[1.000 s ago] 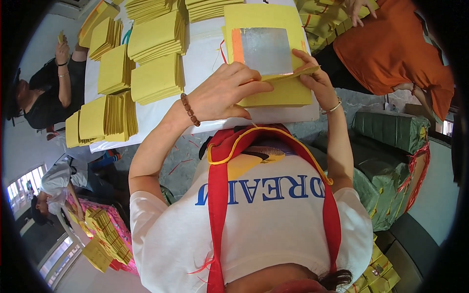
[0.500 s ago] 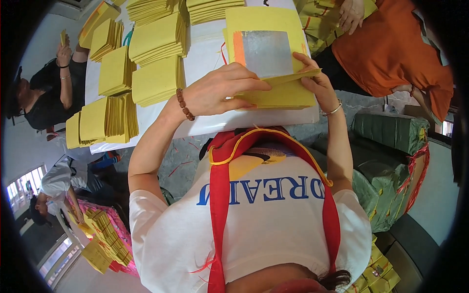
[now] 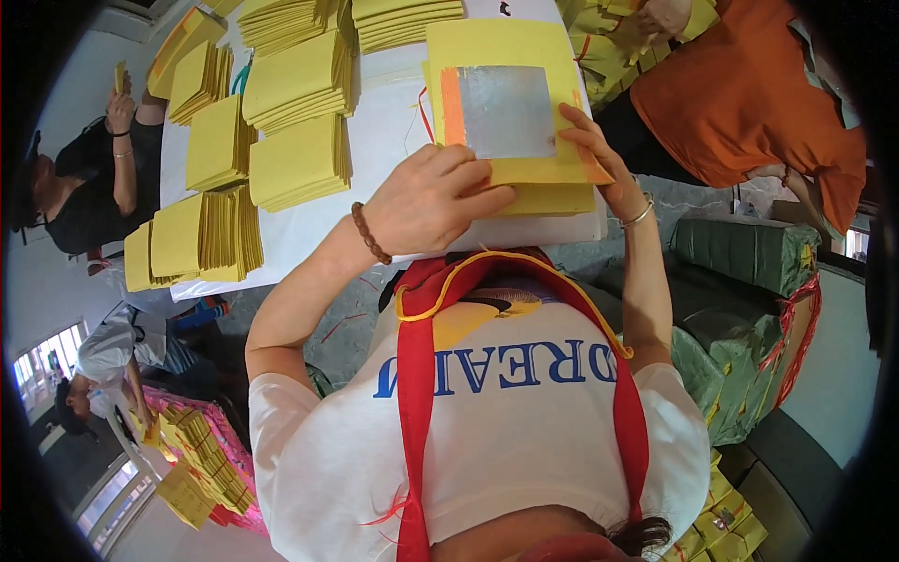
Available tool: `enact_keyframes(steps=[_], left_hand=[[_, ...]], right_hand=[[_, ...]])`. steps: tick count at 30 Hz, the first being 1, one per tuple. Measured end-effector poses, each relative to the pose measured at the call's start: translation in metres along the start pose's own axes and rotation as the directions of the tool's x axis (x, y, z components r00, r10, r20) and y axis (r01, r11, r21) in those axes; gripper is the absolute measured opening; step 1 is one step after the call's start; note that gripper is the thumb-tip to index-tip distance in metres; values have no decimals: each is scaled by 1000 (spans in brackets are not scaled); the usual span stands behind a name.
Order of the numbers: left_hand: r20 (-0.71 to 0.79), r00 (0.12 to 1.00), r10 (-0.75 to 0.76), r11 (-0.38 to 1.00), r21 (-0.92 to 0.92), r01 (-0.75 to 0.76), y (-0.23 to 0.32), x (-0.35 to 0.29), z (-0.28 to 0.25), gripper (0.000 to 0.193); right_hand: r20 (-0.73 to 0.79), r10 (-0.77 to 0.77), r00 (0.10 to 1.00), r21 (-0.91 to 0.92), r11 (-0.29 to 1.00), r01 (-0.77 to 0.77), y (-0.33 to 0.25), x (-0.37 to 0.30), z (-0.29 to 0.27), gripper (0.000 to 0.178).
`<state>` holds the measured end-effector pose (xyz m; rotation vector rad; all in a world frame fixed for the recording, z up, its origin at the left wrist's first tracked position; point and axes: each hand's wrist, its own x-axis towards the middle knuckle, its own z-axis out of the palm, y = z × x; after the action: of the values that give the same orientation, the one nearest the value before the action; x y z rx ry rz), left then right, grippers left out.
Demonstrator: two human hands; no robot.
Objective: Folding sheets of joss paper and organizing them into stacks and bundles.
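A stack of yellow joss paper (image 3: 506, 42) lies at the table's near edge, its top sheet carrying a silver-grey panel and an orange band. My left hand (image 3: 435, 199) is closed, fingers curled at the near left edge of the top sheet. At the right edge, my right hand (image 3: 604, 164) grips the paper, thumb low and fingers over the side. More yellow paper shows below the top sheet's near edge. How many sheets each hand holds, I cannot tell.
Folded yellow paper bundles (image 3: 298, 159) stand in rows on the white table (image 3: 384, 122). Scissors with teal handles (image 3: 242, 77) lie among them. Green wrapped bales (image 3: 744, 253) stand at the right. A person in orange (image 3: 740, 84) works at far right; another in black (image 3: 98, 178) sits at left.
The top sheet's near edge, raised before, now lies lower and flatter, showing more of the silver panel. My left hand has come slightly nearer to me, its fingers more curled.
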<state>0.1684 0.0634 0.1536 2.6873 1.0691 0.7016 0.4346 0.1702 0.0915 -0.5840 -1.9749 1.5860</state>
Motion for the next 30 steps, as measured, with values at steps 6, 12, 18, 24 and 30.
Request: enact_keyframes(steps=[6, 12, 18, 24, 30], left_hand=[[-173, 984, -30, 999, -16, 27, -10, 1, 8, 33], [-20, 932, -361, 879, -342, 333, -14, 2, -4, 46], [-293, 928, -229, 965, -190, 178, -43, -5, 18, 61], [-263, 955, -135, 985, 70, 158, -52, -2, 24, 43], [-323, 946, -13, 952, 285, 110, -35, 4, 4, 34]], right_hand=[[19, -72, 997, 21, 997, 71, 2, 1, -2, 91], [-122, -47, 991, -82, 996, 37, -3, 2, 11, 26], [-187, -75, 979, -29, 997, 71, 6, 2, 12, 26], [-244, -70, 967, -76, 996, 53, -4, 6, 16, 42], [-210, -372, 904, -626, 762, 168, -19, 4, 9, 40]])
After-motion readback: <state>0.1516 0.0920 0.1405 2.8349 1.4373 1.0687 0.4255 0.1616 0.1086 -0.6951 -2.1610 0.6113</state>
